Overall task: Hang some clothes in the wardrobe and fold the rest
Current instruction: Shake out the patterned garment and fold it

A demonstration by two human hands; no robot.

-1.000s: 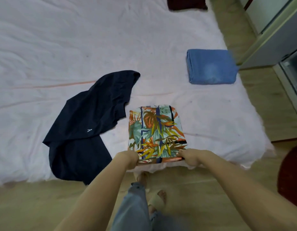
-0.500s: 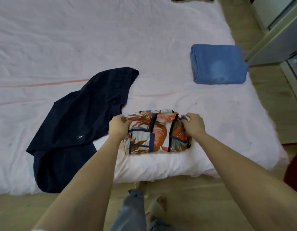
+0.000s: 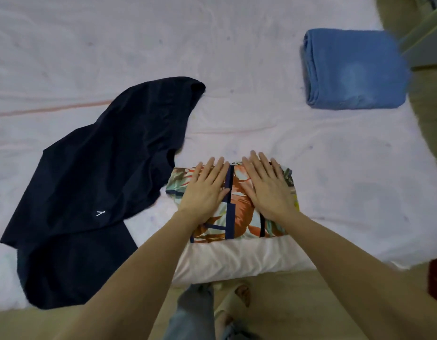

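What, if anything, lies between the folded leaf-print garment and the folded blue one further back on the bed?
Nothing visible. Both hands, left hand and right hand, press flat on the leaf-print garment; only bare sheet separates it from the blue garment. The navy garment lies off to the left.

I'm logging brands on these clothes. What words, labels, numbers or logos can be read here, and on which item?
No readable words or numbers.
Dark navy garment: small white mark, a logo shape, not legible as text.
Floral garment and folded blue garment: no text visible.
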